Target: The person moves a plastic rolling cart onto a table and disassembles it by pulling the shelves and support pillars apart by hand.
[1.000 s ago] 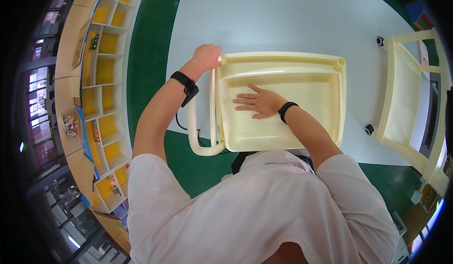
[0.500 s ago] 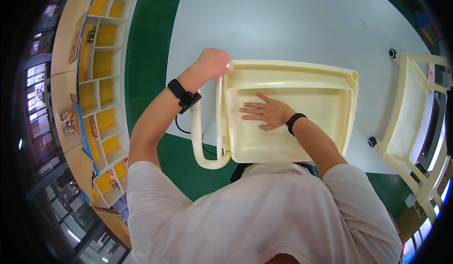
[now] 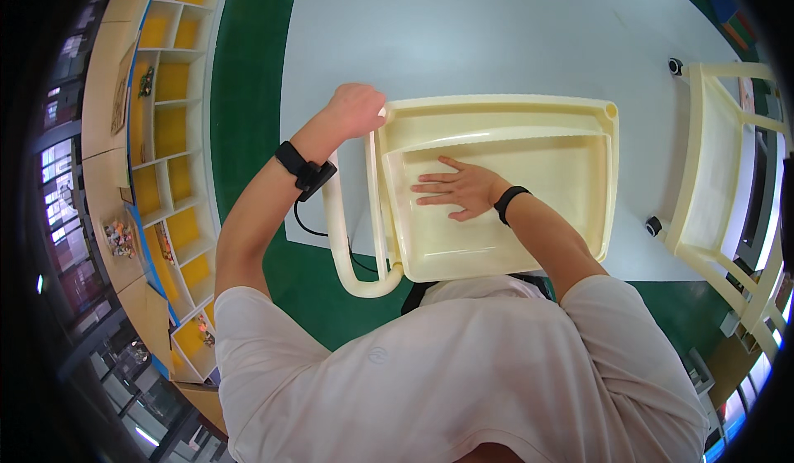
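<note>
A cream plastic cart (image 3: 504,101) with a deep tray stands right in front of my body. My left hand (image 3: 357,110) is closed around the top of its tubular handle (image 3: 337,231) at the far left corner. Inside the frame, a cream tray panel (image 3: 546,206) sits slightly askew, with a gap along its far edge. My right hand (image 3: 461,188) lies flat on this panel, fingers spread and pointing left, holding nothing. The underside of the tray is hidden.
A second cream cart frame (image 3: 703,157) with black casters lies on the right. Along the left runs a white shelf unit (image 3: 169,144) with yellow-backed compartments and small items. The floor has a grey mat (image 3: 463,33) over green. A black cable (image 3: 306,225) hangs by my left wrist.
The whole view has shifted a little, so the cart appears slightly farther left and up. Both hands keep their places, the left on the handle, the right flat on the panel.
</note>
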Demonstrator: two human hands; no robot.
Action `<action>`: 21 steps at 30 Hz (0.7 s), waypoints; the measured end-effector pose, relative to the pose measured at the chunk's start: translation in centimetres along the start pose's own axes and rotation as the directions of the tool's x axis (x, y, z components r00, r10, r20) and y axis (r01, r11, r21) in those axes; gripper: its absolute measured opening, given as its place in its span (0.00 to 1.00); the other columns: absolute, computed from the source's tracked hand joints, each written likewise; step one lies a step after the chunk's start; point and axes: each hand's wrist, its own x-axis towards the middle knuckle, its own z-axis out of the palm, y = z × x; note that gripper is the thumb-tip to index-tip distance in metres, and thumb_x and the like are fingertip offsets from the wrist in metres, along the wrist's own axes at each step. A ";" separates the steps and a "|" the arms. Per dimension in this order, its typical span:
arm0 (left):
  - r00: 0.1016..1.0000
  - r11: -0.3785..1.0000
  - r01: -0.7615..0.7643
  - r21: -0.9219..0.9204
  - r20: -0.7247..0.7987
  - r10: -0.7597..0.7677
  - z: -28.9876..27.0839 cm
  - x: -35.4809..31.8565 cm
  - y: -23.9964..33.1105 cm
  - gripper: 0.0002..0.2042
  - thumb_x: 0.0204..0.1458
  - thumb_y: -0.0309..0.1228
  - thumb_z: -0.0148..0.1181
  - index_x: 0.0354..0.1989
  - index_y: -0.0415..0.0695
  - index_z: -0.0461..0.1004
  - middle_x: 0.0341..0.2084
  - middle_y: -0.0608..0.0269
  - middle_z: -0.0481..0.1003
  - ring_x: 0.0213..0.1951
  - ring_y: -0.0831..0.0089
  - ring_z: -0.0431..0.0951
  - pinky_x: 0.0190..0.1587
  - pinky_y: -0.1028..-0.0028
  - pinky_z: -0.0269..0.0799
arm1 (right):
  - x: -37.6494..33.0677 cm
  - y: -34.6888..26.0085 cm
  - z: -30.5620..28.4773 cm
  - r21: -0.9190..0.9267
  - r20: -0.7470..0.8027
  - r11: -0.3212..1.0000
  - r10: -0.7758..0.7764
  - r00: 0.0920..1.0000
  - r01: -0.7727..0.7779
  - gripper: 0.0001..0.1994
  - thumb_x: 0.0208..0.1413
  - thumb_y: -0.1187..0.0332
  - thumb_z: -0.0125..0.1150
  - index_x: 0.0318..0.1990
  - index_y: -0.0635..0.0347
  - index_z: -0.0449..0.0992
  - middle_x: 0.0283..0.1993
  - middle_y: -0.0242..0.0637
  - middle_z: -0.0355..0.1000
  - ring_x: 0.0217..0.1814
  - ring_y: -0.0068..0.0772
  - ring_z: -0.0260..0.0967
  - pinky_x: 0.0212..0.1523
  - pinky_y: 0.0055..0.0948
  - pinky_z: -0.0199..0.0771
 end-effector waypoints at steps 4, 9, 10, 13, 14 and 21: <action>1.000 1.000 0.002 -0.008 -0.015 -0.002 0.2 0.1 -0.1 0.11 0.41 0.36 0.55 0.21 0.39 0.70 0.20 0.51 0.71 0.29 0.54 0.72 0.32 0.60 0.67 | -0.1 0.1 0.0 -0.021 -0.002 1.000 -0.003 1.000 0.003 0.33 0.46 0.59 0.51 0.63 0.38 0.50 0.69 0.22 0.40 0.70 0.27 0.37 0.67 0.50 0.29; 1.000 0.999 0.010 -0.037 -0.020 -0.011 -1.4 -1.6 -0.4 0.13 0.44 0.39 0.54 0.26 0.39 0.73 0.23 0.52 0.72 0.29 0.53 0.72 0.33 0.61 0.67 | 0.7 0.1 -0.1 -0.020 0.016 0.999 -0.030 0.999 0.030 0.32 0.47 0.58 0.50 0.63 0.38 0.50 0.69 0.23 0.40 0.70 0.27 0.37 0.67 0.50 0.29; 0.997 0.996 -0.016 -0.093 -0.074 0.009 -3.0 -2.5 -0.9 0.14 0.45 0.39 0.54 0.27 0.39 0.73 0.24 0.52 0.73 0.30 0.53 0.72 0.34 0.62 0.68 | 0.7 0.2 -0.1 -0.028 0.012 0.999 -0.027 1.000 0.027 0.32 0.47 0.58 0.50 0.63 0.38 0.50 0.69 0.23 0.40 0.70 0.27 0.37 0.67 0.50 0.29; 0.987 1.000 0.002 0.015 -0.158 0.001 -12.0 -6.0 -2.3 0.15 0.46 0.41 0.55 0.33 0.40 0.74 0.27 0.53 0.73 0.30 0.53 0.72 0.34 0.64 0.67 | 0.7 -0.6 -0.3 -0.057 0.026 0.998 -0.018 1.000 0.019 0.32 0.47 0.57 0.50 0.63 0.39 0.50 0.69 0.24 0.40 0.70 0.27 0.37 0.67 0.50 0.30; 0.965 0.993 0.055 0.100 -0.261 -0.027 -13.5 -7.6 -3.7 0.16 0.46 0.42 0.55 0.34 0.40 0.74 0.27 0.52 0.73 0.29 0.53 0.72 0.34 0.64 0.67 | 0.6 -0.2 -0.8 -0.103 0.031 0.995 0.010 0.999 -0.007 0.32 0.48 0.57 0.49 0.63 0.40 0.50 0.69 0.24 0.40 0.70 0.27 0.37 0.67 0.50 0.30; 0.743 0.686 0.330 -0.649 -0.270 -0.612 -10.7 -20.7 -3.3 0.18 0.50 0.42 0.55 0.36 0.37 0.72 0.16 0.66 0.66 0.19 0.79 0.67 0.22 0.78 0.62 | 0.4 -0.7 -0.6 -0.187 0.013 0.982 -0.011 1.000 0.014 0.31 0.48 0.55 0.49 0.63 0.42 0.50 0.68 0.23 0.41 0.70 0.27 0.37 0.67 0.50 0.33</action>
